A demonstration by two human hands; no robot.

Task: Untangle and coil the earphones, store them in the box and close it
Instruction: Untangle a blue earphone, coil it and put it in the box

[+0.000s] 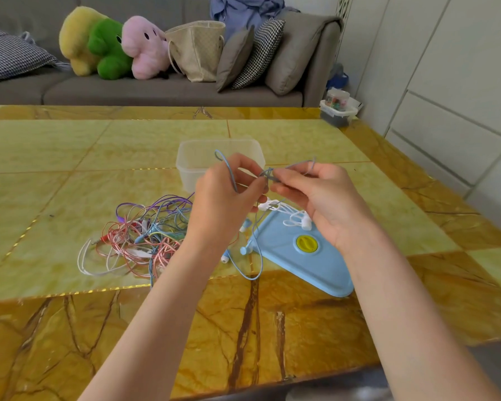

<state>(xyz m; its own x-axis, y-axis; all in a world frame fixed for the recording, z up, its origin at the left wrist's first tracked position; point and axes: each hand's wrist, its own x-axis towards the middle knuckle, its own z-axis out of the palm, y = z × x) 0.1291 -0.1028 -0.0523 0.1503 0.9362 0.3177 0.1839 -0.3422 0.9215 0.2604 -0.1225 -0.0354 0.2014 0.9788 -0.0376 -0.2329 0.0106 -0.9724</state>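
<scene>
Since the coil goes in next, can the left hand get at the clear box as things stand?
Probably yes: the clear box stands open just behind the left hand, nothing between them, though both hands now pinch the blue earphone cable.

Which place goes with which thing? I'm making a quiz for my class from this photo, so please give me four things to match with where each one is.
Things:
1. blue earphone cable
2. tangled pile of earphones
3. blue lid
4. clear box

Places:
A. flat on the table, under white earphones
B. held between both hands
C. open, behind the hands
D. on the table, left of the left forearm

Pairs: 1-B, 2-D, 3-A, 4-C
</scene>
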